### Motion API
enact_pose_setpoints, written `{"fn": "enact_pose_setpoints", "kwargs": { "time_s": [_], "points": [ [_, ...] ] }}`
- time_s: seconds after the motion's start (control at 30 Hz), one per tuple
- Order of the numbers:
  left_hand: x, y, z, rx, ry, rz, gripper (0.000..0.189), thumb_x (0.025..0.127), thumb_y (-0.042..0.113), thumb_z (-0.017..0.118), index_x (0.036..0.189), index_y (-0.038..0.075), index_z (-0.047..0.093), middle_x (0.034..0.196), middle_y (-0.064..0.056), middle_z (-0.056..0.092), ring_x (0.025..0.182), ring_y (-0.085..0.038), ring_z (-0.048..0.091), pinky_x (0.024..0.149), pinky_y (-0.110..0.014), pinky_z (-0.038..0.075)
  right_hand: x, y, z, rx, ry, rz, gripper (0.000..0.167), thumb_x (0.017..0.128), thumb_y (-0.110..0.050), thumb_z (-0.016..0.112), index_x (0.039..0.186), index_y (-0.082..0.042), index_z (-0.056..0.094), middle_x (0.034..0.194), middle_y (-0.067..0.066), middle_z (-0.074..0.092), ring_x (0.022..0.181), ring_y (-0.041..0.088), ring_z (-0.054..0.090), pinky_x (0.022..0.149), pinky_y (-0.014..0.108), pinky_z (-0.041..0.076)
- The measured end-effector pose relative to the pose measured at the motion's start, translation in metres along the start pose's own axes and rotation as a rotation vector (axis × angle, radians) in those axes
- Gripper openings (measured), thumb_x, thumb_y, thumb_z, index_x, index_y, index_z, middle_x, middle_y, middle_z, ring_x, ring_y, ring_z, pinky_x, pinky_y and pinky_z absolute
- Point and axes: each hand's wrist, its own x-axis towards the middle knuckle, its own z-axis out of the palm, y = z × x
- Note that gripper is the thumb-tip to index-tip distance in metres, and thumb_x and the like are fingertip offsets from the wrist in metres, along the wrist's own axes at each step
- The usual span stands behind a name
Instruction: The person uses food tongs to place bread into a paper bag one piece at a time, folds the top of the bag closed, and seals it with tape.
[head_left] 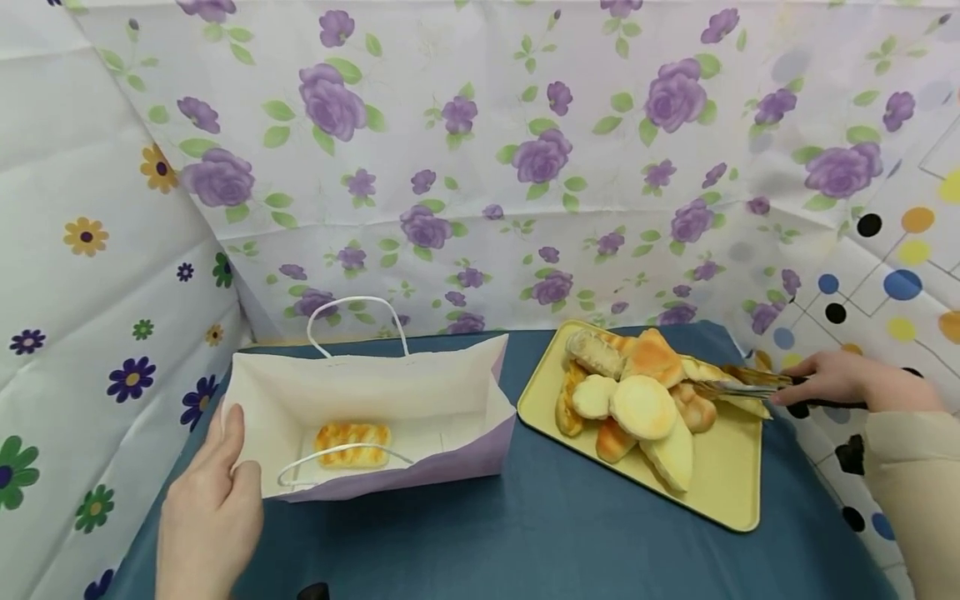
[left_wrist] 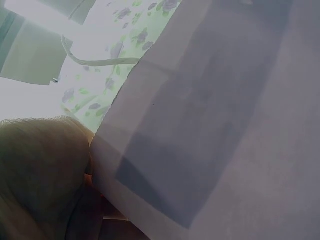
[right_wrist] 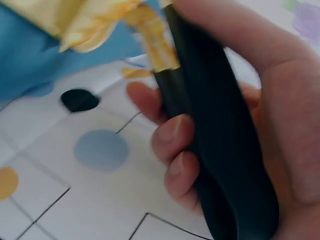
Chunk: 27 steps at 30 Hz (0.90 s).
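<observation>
My left hand [head_left: 210, 508] grips the left side edge of a white-lined, purple paper bag [head_left: 465, 450], its wide mouth facing up toward the head camera. On the bag's floor lies one grill-marked toast-like bread piece [head_left: 356, 443]. In the left wrist view the bag's pale wall [left_wrist: 225, 120] fills most of the frame. My right hand [head_left: 843, 379] holds tongs [head_left: 750, 385] with metal arms; the right wrist view shows fingers wrapped round their black handles [right_wrist: 215, 125]. The tong tips reach over the right part of the bread pile, beside a long pale bread [head_left: 701, 369].
A yellow tray [head_left: 723, 492] carries several breads, among them a round one [head_left: 642, 407] on top. The bag's white rope handles [head_left: 360, 300] stand at its back and front rims. Flowered cloth [head_left: 480, 167] hangs behind the blue-covered table [head_left: 555, 525]; dotted cloth borders the right.
</observation>
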Motion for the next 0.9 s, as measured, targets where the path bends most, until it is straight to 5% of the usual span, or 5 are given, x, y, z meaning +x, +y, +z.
{"fn": "enact_pose_setpoints", "kwargs": {
  "time_s": [0.43, 0.7, 0.9],
  "points": [
    [-0.002, 0.004, 0.001, 0.009, -0.001, 0.011, 0.063, 0.107, 0.015, 0.036, 0.169, 0.019, 0.026, 0.175, -0.001, 0.019, 0.156, -0.047, 0.029, 0.119, -0.072, 0.028, -0.014, 0.006, 0.008, -0.048, 0.1, -0.035, 0.096, 0.09, -0.068, 0.075, 0.141, 0.012, 0.062, 0.124, 0.036, 0.069, 0.102, 0.046, 0.071, 0.078, 0.058, 0.06],
    [-0.002, 0.003, 0.001, 0.001, -0.012, -0.009, 0.063, 0.107, 0.015, 0.035, 0.169, 0.02, 0.025, 0.175, 0.0, 0.018, 0.156, -0.046, 0.028, 0.119, -0.072, 0.029, -0.03, -0.003, 0.018, -0.144, 0.173, 0.099, 0.123, 0.074, -0.091, 0.068, 0.141, 0.011, 0.061, 0.124, 0.04, 0.066, 0.089, 0.047, 0.07, 0.066, 0.056, 0.057],
    [0.0, 0.003, 0.0, 0.001, -0.023, -0.009, 0.063, 0.108, 0.016, 0.034, 0.169, 0.017, 0.022, 0.176, 0.0, 0.014, 0.157, -0.047, 0.026, 0.119, -0.072, 0.027, -0.049, -0.007, 0.043, -0.074, 0.295, 0.192, 0.121, 0.077, -0.088, 0.07, 0.147, 0.01, 0.053, 0.125, 0.043, 0.062, 0.07, 0.036, 0.066, 0.053, 0.052, 0.054]
  ]
}}
